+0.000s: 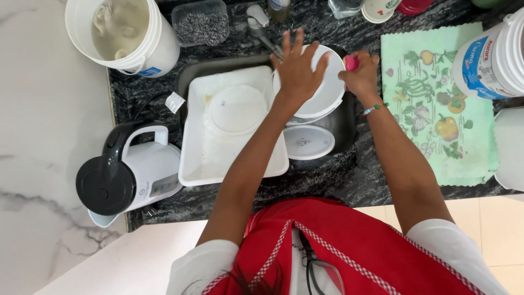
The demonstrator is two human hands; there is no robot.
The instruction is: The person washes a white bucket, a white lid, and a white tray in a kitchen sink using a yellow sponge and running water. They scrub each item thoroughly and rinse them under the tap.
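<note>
here the left hand [297, 68] spreads open fingers on a white bowl [327, 90]; right hand [361, 74] grips a pink sponge [351, 63].

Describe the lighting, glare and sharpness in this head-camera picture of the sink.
Head view: even, bright daylight with soft shadows; slight blur on the right hand holding something pink; left hand on the white bowl is sharp; white tray nearly overexposed.
</note>
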